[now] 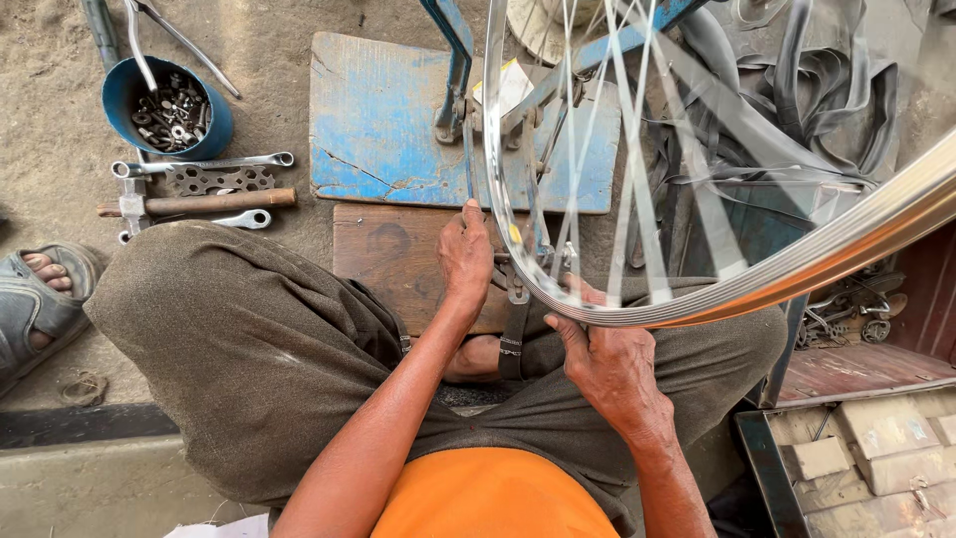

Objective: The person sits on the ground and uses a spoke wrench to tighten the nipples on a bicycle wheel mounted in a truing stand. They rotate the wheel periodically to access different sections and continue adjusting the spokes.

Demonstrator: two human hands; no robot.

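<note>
Right hand [609,367] fingers closed round the wheel rim [637,304] at 5 o'clock, left hand [465,254] pinching something small (can't tell what) at rim's 9 o'clock edge; best to steady the rim, turn gently; blue board [378,130], tin of nuts [169,105] farther out.

Orange shirt, bare forearms, baggy olive-brown trousers (coarse, creased cloth), grey sandal on one foot.

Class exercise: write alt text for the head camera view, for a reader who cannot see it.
A seated person's left hand and right hand grip a spoked bicycle wheel rim mounted in a blue stand. Spanners and a blue tub of nuts lie on the dirt nearby.
</note>
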